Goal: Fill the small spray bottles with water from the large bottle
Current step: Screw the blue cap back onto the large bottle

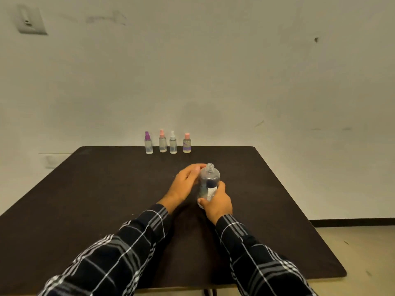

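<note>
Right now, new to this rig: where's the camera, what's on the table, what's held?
No machine: one person's bare hands, filmed by a wide-angle head-worn camera looking forward and down. The right hand grips the large bottle, uncapped, over the dark table. The left hand sits by its shoulder; whether it holds anything is unclear. Along the far edge stand four small bottles: purple-topped, pink-topped, white-topped, and a pink-capped one with a purple label.

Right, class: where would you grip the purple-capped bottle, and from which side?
Grip the purple-capped bottle by its clear body, from the front-left: it stands upright, a pink-capped bottle is close on its right, the wall behind.
</note>
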Demonstrator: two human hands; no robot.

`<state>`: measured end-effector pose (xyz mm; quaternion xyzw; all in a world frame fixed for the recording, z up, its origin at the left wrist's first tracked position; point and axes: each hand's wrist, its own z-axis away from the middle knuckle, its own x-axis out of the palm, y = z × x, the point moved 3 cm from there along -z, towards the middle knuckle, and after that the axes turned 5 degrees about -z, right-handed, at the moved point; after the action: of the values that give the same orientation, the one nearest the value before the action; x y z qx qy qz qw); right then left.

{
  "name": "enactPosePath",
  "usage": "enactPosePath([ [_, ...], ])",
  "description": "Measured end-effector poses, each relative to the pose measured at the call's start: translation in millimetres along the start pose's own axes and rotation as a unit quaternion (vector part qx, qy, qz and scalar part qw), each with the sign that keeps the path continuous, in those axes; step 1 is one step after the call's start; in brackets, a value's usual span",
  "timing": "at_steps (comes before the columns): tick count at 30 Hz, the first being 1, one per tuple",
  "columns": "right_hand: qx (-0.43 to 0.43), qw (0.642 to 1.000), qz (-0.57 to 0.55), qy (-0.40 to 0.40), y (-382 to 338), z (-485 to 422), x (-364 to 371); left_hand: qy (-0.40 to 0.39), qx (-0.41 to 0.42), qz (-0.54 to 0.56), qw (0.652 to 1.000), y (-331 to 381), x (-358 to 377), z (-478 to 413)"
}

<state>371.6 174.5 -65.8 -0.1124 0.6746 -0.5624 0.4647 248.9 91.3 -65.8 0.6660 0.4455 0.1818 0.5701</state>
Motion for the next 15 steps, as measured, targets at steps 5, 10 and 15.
enactPosePath([
  [5, -0.001, 0.997, 0.032, -0.067, -6, 32, 9, -0.037, 0.029, -0.049, 0.998, 24, -14, 64],
  [10, -0.041, 0.978, 0.165, -0.118, -4, 54, 8, -0.001, 0.02, -0.14, 0.99, 26, -37, 92],
  [15, -0.056, 0.924, 0.376, 0.04, -4, 63, -36, 0.008, 0.002, -0.151, 0.989, 35, -44, 116],
])
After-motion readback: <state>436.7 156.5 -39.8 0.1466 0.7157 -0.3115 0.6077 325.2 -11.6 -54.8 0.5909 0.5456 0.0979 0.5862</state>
